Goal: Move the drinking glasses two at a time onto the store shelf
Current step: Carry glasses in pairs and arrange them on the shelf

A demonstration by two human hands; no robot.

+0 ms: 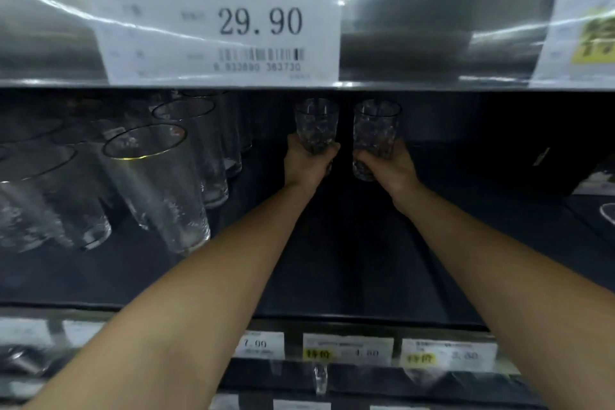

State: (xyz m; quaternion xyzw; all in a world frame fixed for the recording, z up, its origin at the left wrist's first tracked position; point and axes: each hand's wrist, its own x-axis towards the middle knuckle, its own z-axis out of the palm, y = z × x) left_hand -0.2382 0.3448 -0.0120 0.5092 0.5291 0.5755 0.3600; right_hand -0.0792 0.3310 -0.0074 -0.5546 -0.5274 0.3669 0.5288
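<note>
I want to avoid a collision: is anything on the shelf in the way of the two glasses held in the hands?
Nothing visible. The left glass and right glass are held over a bare dark strip of shelf. The tall glasses stand off to the left, apart from the left hand.

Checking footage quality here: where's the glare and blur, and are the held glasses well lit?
Head view: glare streaks cross the upper price strip; the dark shelf dims the left glass and right glass; the tall glasses beside them look smeared and lens-bent.
</note>
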